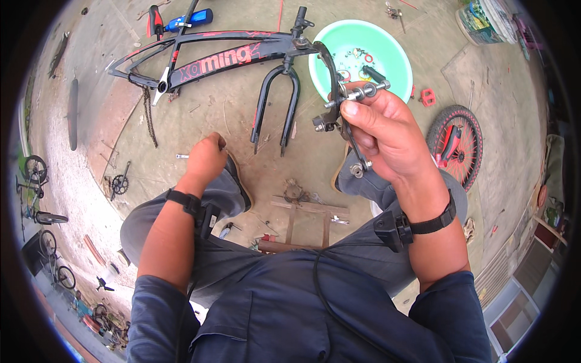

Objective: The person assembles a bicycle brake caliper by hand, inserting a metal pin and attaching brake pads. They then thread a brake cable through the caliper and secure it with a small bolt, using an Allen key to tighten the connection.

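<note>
My right hand [390,133] is raised and pinches a black bicycle brake caliper [329,65] between thumb and fingers. One curved arm of the caliper points up, in front of the basin's left rim. A silver bolt with nuts and washers [368,91] sticks out of it to the right. Over the left knee, my left hand [207,158] is closed, its fingers curled in and mostly hidden. A small silver tool end [181,156] shows to the left of that hand; whether the hand grips it is unclear.
Ahead lies a black bicycle frame [233,63] with its fork [293,115]. A mint-green basin [396,45] holds small parts. A wheel [471,136] and a red pedal [428,97] are at right, a crankset [120,184] at left. A wooden stool-like piece [290,222] lies between my legs.
</note>
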A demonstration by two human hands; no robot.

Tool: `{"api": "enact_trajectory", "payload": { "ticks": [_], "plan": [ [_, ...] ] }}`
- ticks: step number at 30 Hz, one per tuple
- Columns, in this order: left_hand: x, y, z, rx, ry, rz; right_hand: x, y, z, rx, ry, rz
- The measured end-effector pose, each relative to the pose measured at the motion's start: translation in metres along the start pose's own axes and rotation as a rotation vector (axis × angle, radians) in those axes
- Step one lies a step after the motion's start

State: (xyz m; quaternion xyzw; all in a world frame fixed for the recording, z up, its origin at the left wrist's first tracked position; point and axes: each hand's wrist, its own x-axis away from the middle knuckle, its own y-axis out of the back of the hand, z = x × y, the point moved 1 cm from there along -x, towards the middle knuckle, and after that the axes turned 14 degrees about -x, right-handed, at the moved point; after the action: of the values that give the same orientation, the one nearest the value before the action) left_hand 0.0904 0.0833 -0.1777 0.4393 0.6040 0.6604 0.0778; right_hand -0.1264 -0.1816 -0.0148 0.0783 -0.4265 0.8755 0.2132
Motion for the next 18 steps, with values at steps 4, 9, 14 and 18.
{"api": "enact_trajectory", "payload": {
  "ticks": [4, 9, 14, 18],
  "plan": [
    [-0.001, 0.001, -0.001, 0.058, 0.005, -0.022, -0.002, 0.001, -0.002, 0.042, 0.008, -0.042],
    [-0.003, 0.001, -0.002, 0.075, 0.001, -0.021, -0.002, 0.002, -0.001, 0.035, -0.007, -0.017],
    [-0.004, 0.000, -0.002, 0.116, 0.001, -0.010, -0.001, 0.001, -0.002, 0.009, 0.000, -0.040],
    [-0.005, 0.006, -0.015, 0.355, -0.045, 0.009, -0.002, 0.000, -0.001, -0.012, -0.016, -0.051]
  ]
}}
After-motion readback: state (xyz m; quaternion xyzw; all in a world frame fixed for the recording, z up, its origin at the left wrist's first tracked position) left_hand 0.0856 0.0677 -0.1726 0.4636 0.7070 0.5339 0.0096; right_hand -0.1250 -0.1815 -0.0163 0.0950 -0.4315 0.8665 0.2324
